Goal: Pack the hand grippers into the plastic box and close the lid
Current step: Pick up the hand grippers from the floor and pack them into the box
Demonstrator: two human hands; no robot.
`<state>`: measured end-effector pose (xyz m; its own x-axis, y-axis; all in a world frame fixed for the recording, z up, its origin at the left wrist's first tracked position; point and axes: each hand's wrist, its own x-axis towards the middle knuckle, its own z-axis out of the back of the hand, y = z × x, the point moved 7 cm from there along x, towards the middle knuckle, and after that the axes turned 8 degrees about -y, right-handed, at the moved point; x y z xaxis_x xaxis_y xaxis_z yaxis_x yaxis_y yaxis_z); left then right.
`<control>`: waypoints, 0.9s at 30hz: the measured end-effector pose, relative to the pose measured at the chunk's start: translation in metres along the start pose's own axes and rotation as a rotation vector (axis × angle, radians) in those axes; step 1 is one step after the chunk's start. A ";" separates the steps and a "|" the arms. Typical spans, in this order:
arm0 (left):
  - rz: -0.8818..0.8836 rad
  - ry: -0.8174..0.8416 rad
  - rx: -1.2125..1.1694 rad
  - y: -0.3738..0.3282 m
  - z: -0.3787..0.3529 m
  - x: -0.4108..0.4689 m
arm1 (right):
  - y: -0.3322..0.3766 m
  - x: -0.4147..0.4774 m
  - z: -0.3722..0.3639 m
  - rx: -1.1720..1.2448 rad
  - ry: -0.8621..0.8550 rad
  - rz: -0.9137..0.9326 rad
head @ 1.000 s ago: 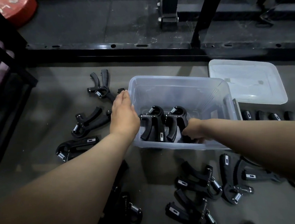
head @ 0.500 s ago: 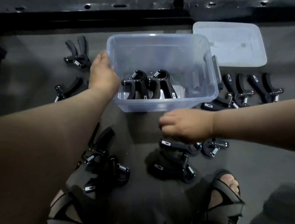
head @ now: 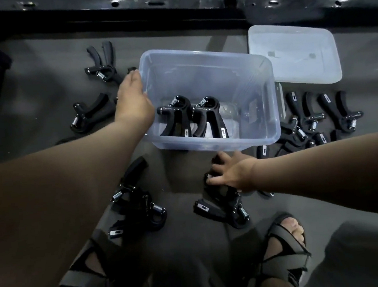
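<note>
While loose grippers litter the floor (head: 40,71) at 9, 3 and 6 o'clock, nothing blocks the clear plastic box (head: 213,145) at centre. Two hand grippers (head: 192,117) stand upright inside; lid (head: 294,54) off at 2 o'clock. Left hand (head: 133,100) clasps the box rim. Right hand (head: 234,173), a fist half a second ago, now spreads fingers onto a floor gripper (head: 219,190), not clamped.

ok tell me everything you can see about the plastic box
The plastic box is clear, rectangular with rounded corners, and open-topped, standing upright on the dark floor. Two black hand grippers stand side by side inside it. The left hand rests against its left rim. Its lid lies just off its far right corner.
</note>
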<state>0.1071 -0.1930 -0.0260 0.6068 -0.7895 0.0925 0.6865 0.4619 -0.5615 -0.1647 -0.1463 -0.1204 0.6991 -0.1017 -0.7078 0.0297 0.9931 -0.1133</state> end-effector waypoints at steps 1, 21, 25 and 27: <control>0.015 -0.005 -0.010 0.000 0.000 -0.001 | 0.002 0.003 0.000 0.029 0.032 -0.028; 0.102 -0.077 -0.112 -0.006 0.000 -0.016 | -0.018 -0.041 0.108 0.806 -0.279 -0.092; 0.101 -0.064 -0.105 -0.007 0.002 -0.017 | -0.048 -0.075 0.153 1.410 -0.159 -0.001; 0.104 -0.064 -0.105 -0.008 0.002 -0.018 | -0.080 -0.087 0.168 1.644 -0.183 -0.030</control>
<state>0.0920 -0.1819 -0.0215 0.6987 -0.7110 0.0799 0.5753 0.4919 -0.6535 -0.1082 -0.2070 0.0675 0.7501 -0.2314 -0.6195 0.6364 -0.0021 0.7714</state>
